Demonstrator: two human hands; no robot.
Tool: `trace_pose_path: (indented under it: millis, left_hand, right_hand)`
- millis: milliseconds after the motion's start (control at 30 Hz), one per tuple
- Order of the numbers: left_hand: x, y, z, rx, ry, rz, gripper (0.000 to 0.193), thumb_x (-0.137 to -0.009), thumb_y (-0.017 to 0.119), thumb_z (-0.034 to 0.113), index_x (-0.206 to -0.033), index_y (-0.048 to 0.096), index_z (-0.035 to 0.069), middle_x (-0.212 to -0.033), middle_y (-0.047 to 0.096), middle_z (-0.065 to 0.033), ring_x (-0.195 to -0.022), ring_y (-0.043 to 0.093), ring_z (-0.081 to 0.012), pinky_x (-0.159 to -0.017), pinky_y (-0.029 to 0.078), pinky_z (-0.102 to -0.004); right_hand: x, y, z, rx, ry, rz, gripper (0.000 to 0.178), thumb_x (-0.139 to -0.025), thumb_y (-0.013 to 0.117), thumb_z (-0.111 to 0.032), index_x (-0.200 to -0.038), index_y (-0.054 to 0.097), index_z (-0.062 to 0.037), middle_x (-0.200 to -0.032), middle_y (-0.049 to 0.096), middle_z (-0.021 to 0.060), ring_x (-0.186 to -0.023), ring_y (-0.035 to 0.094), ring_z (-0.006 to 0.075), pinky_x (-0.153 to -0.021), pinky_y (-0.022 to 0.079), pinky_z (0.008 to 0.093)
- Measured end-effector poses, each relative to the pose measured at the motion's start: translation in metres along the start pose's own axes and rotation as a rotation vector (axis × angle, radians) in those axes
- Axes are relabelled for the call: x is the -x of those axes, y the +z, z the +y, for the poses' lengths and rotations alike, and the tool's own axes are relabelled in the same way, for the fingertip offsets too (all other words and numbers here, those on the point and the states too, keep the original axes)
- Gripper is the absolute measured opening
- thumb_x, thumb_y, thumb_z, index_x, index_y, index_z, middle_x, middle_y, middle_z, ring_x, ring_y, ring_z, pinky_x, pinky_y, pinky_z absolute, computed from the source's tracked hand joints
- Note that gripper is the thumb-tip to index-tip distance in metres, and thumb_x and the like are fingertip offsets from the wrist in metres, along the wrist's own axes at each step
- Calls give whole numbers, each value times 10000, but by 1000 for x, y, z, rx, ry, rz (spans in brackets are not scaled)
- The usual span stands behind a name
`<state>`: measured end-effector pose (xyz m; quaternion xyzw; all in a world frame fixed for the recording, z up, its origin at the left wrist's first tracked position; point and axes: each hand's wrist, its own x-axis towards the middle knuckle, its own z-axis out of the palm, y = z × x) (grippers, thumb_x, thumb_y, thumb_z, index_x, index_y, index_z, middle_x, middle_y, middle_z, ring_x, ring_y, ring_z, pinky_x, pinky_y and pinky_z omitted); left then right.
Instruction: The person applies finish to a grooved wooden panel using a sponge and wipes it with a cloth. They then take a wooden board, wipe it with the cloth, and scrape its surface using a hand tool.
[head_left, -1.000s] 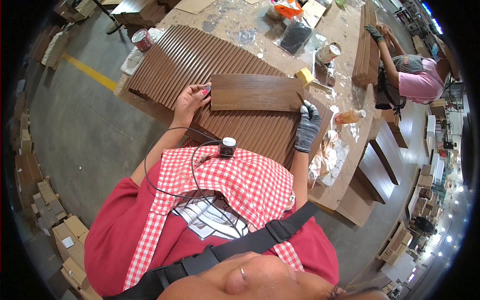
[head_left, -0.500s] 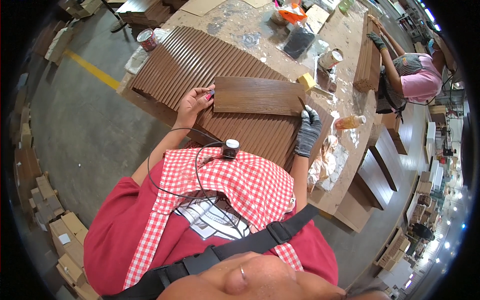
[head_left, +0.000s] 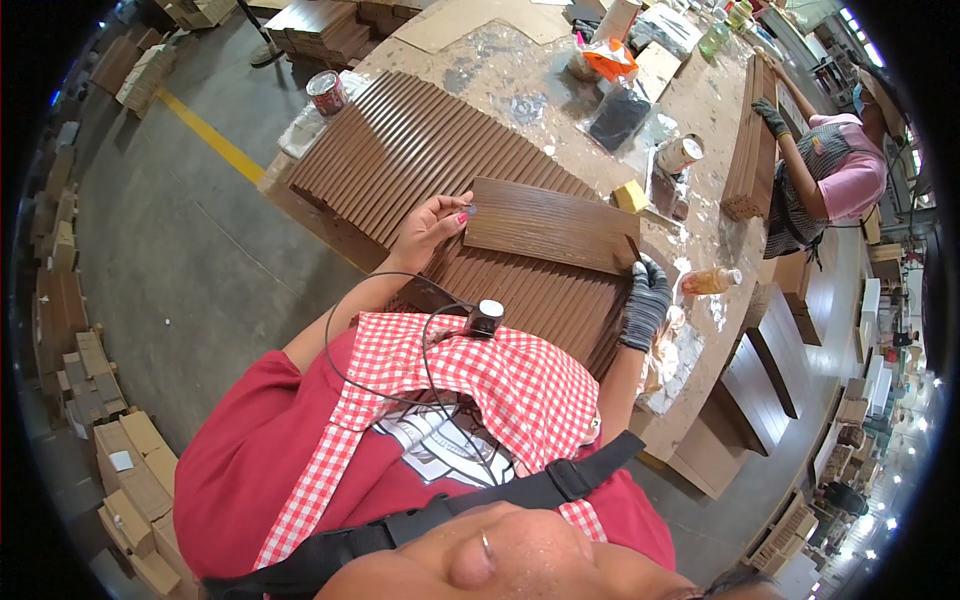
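Note:
A flat brown wooden board [head_left: 550,226] with visible grain lies slanted between my two hands, above rows of brown slats. My bare left hand [head_left: 430,232] is closed in a pinch at its left end, with something small and bluish at the fingertips. At the board's right end, my right hand [head_left: 646,300], in a grey striped glove with pale fingertips, is closed around a thin dark strip [head_left: 632,250] that touches the board's edge; its kind is unclear. Beneath and beyond spread the closely packed brown slats [head_left: 420,140].
On the paint-spotted table [head_left: 480,50] are a yellow block [head_left: 630,196], a bottle of amber liquid [head_left: 711,281], a red tin [head_left: 327,93], a white can [head_left: 680,153] and crumpled paper [head_left: 662,365]. A co-worker [head_left: 850,165] handles stacked brown boards [head_left: 750,150] at the right.
The whole view has shifted, so the scene sits lower and further right. The board has turned slightly clockwise, its right end now lower. Both hands stay at its ends.

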<state>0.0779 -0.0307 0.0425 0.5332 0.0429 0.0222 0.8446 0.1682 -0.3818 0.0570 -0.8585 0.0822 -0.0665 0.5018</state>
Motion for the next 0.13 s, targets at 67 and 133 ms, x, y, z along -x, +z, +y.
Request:
trace_pose_path:
  millis: [67, 133]
  left_hand:
    - [-3, 2, 1, -16, -20, -31, 379, -915, 594, 211, -1177, 469, -34, -1388, 398, -209, -1183, 460, -156, -985, 382, -273]
    - [-9, -1, 0, -58, -29, -73, 460, -915, 593, 299, -1210, 446, -22, -1418, 375, -166, -1152, 475, -125, -995, 400, -252]
  right_hand:
    - [-3, -8, 4, 51, -26, -15, 179, -889, 598, -77, -1047, 660, -20, -930, 686, 84, -820, 619, 150, -791, 487, 278]
    - [-6, -15, 1, 142, 73, -81, 206, -881, 619, -119, -1063, 662, -34, -937, 690, 96, -830, 630, 170, -808, 490, 292]
